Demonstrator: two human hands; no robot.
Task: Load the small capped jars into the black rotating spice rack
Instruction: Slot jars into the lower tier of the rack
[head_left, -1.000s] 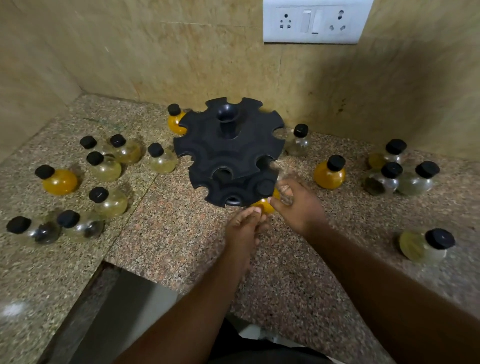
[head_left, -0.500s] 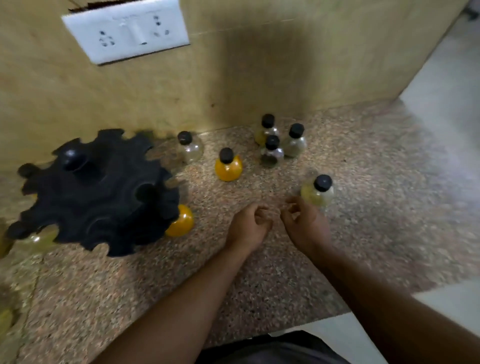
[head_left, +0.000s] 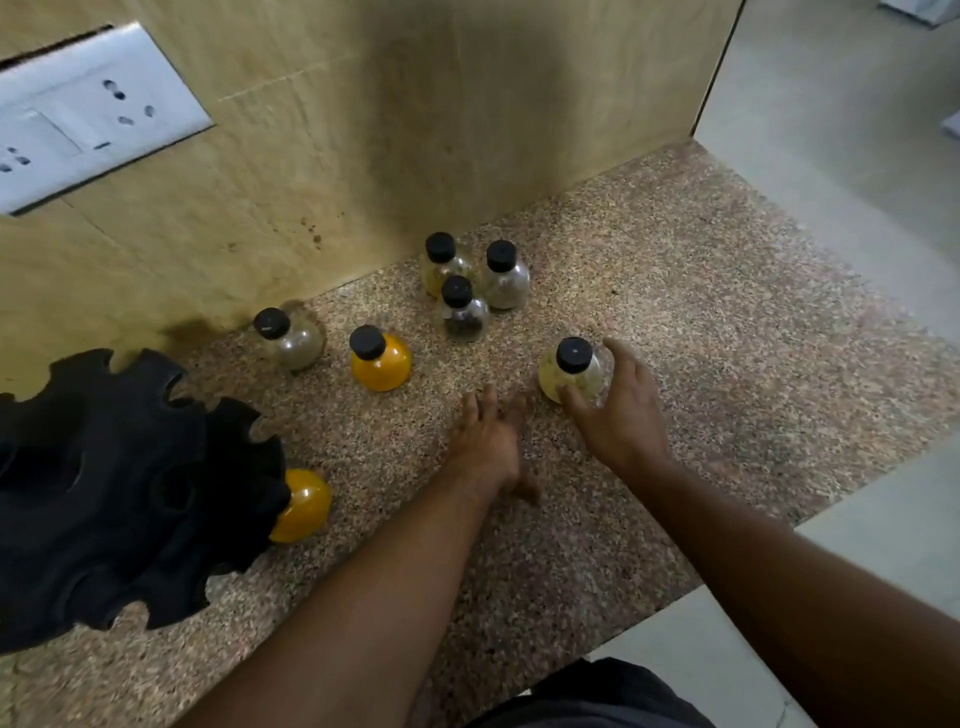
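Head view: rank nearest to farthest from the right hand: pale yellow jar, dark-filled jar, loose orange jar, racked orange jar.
1. pale yellow jar, held by the right hand
2. dark-filled jar, behind and left
3. loose orange jar, farther left
4. racked orange jar, far left

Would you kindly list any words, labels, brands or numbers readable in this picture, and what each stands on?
None is readable.
The pale jar that the right hand grips bears no label; a speck on its black cap is too small to read.
The white socket plate and the black rack show no lettering.
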